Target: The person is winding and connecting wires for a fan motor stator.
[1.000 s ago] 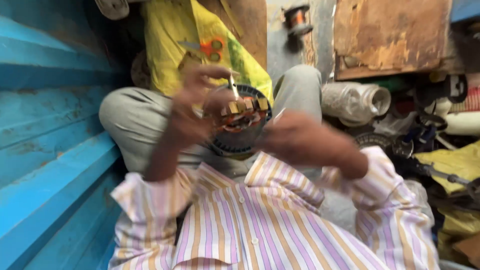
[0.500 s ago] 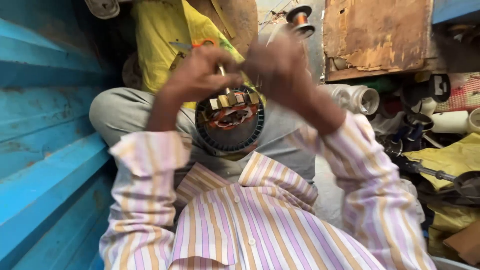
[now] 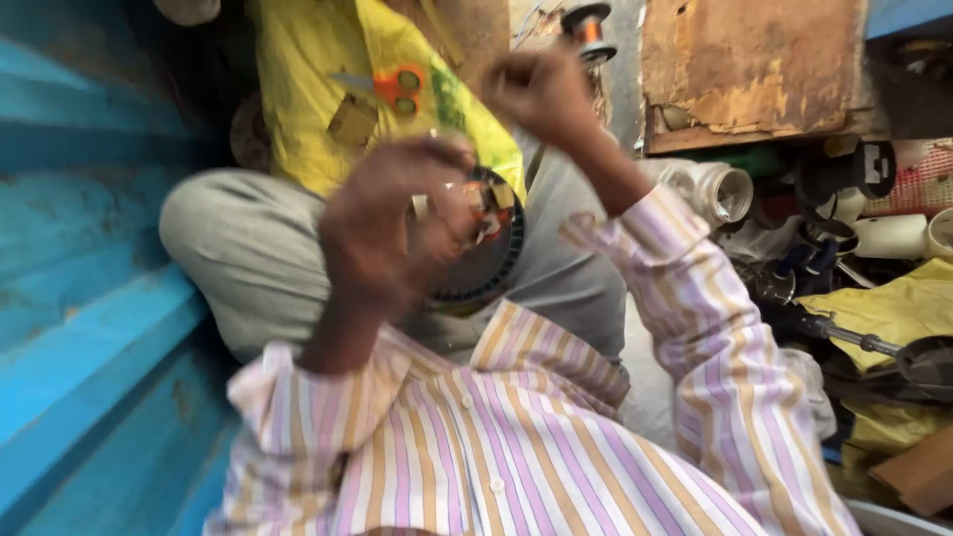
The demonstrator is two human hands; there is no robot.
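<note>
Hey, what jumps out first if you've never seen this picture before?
Two hands at centre: the left hand grips a round dark motor stator resting on the lap, while the right hand is raised above it in a fist. A bright blue wall fills the left side, and orange-handled scissors lie on a yellow bag behind.

Metal stator, rough wood board, cloth shirt.

Cramped repair workshop — wire spool, pipe fittings, clutter.
</note>
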